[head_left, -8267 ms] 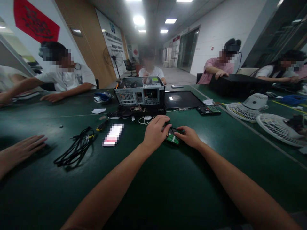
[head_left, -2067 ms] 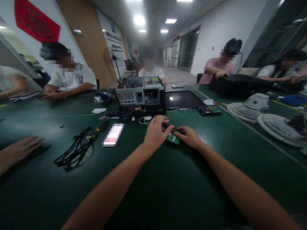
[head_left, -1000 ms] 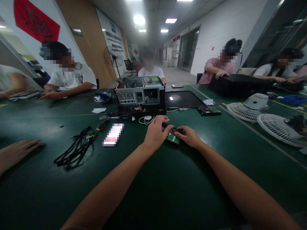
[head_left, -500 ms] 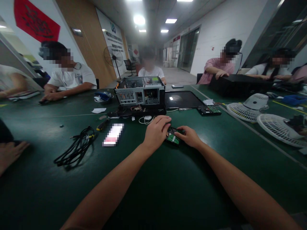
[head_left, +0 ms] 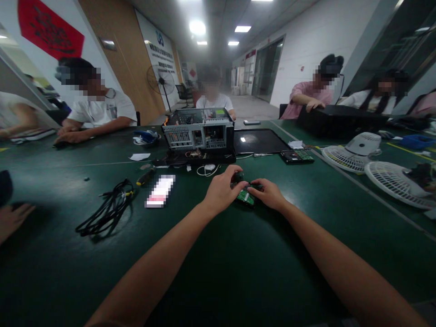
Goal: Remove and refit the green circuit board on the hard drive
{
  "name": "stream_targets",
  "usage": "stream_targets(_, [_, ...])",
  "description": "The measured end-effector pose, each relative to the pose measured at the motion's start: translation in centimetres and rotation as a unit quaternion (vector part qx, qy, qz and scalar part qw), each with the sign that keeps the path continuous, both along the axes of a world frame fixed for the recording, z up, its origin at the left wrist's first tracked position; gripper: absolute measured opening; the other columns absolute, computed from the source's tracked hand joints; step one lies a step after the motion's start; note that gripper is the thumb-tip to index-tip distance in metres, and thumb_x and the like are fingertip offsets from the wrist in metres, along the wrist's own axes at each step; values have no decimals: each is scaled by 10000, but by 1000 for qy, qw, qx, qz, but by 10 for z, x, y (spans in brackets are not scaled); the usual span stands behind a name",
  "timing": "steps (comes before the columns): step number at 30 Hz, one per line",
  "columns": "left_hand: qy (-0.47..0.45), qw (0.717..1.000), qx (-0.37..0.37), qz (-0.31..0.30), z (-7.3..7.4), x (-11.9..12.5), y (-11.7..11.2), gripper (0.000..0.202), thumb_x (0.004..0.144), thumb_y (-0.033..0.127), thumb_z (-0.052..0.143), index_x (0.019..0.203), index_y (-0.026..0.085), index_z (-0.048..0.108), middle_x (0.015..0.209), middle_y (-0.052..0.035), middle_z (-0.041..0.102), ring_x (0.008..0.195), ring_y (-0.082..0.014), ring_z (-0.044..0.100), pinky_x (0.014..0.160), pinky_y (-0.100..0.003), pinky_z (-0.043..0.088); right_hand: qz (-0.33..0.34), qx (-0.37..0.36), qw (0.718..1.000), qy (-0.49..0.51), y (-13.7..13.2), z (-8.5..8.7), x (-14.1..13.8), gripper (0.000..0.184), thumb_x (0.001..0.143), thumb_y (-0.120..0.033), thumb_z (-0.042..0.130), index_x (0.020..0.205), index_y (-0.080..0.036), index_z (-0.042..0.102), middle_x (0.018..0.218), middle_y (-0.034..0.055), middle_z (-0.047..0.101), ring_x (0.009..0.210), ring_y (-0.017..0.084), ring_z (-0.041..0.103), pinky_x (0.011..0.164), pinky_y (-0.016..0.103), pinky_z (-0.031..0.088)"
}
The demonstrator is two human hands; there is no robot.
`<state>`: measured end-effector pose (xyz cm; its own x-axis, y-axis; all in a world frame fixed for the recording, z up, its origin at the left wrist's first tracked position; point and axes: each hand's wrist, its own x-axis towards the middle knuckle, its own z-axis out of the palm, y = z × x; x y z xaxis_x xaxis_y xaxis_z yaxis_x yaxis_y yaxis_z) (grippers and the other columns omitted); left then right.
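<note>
A small hard drive (head_left: 245,197) with a green circuit board facing up lies on the dark green table (head_left: 218,272) in front of me. My left hand (head_left: 221,190) curls over its left side, fingers bent and pinching at its top edge. From the right, my right hand (head_left: 269,194) grips the drive with closed fingers. Most of the drive is hidden under both hands.
An open computer case (head_left: 199,134) stands just behind, with a black side panel (head_left: 259,141) and another drive (head_left: 297,156) to its right. A bundle of black cables (head_left: 105,211), a screwdriver (head_left: 145,177) and a blurred card (head_left: 160,190) lie to the left. Fan grilles (head_left: 391,181) sit right. Several people sit around; another person's hand (head_left: 12,218) rests far left.
My left fingers have shifted slightly on the drive's top edge. The other person's hand at far left has drawn back toward the table edge. The drive has stayed in place.
</note>
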<state>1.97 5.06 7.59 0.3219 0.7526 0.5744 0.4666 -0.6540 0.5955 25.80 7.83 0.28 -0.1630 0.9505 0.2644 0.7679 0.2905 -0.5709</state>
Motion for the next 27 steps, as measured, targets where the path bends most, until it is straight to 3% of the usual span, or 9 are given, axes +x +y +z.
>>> stream_targets(5, [7, 1000, -11, -4, -2, -1, 2, 280, 915, 327, 697, 1161, 247, 590, 1014, -24, 708, 893, -195, 703, 834, -361, 581, 1, -4, 1000, -2, -1, 1, 1, 403, 888, -516, 670, 1155, -215, 705, 1077, 79, 729, 850, 203, 661, 763, 323, 514])
stream_targets(8, [-14, 1000, 7, 0, 5, -3, 0, 274, 925, 314, 680, 1172, 246, 582, 1032, -24, 708, 893, -185, 696, 838, -346, 570, 1, -5, 1000, -9, -2, 3, 0, 400, 900, -511, 657, 1160, -209, 700, 1090, 83, 727, 846, 203, 659, 764, 323, 510])
stream_targets(12, [-22, 995, 71, 74, 23, -15, 2, 269, 937, 277, 631, 1195, 237, 563, 1015, -38, 702, 871, -192, 682, 839, -358, 549, 7, 10, 999, -30, -3, 7, -2, 375, 940, -486, 610, 1169, -203, 702, 1086, 95, 726, 880, 212, 659, 795, 325, 500])
stream_targets(15, [47, 988, 74, 126, 27, -32, 10, 243, 900, 186, 577, 1141, 218, 588, 1002, -83, 701, 868, -233, 674, 800, -390, 541, 26, 19, 998, -53, -4, 12, -3, 333, 994, -447, 530, 1129, -209, 721, 1053, 93, 731, 910, 219, 662, 825, 324, 482])
stream_targets(18, [178, 977, -35, 110, 19, -45, 18, 158, 797, 142, 590, 936, 205, 631, 838, -88, 702, 729, -233, 669, 658, -338, 518, 39, 13, 995, -87, -6, 21, -3, 361, 1038, -430, 442, 1044, -214, 732, 1000, 93, 741, 911, 226, 670, 829, 318, 462])
stream_targets(20, [257, 945, -176, 96, 13, -46, 19, 53, 768, 197, 632, 820, 207, 629, 738, -73, 686, 624, -223, 653, 564, -300, 478, 24, 0, 993, -116, -10, 28, -4, 380, 1045, -449, 420, 1061, -218, 722, 986, 100, 748, 897, 239, 682, 793, 314, 452])
stream_targets(21, [271, 936, -206, 90, 10, -45, 18, 35, 765, 230, 649, 764, 206, 623, 688, -66, 673, 571, -217, 639, 530, -291, 459, 5, -9, 991, -132, -13, 32, -5, 388, 1045, -460, 414, 1105, -218, 711, 976, 107, 751, 880, 249, 689, 763, 316, 445])
stream_targets(24, [289, 918, -264, 71, 10, -36, 13, 221, 837, 376, 633, 705, 201, 603, 615, -54, 656, 470, -200, 611, 490, -283, 432, -40, -28, 983, -175, -23, 44, -10, 432, 1048, -466, 391, 1285, -202, 637, 943, 131, 756, 814, 276, 698, 687, 326, 415])
stream_targets(27, [304, 898, -315, 48, 11, -27, 8, 406, 939, 559, 496, 850, 185, 627, 762, -103, 722, 552, -224, 669, 540, -302, 457, 17, -51, 984, -171, -28, 51, -12, 407, 1051, -435, 387, 1286, -212, 633, 910, 110, 758, 784, 256, 700, 683, 314, 417])
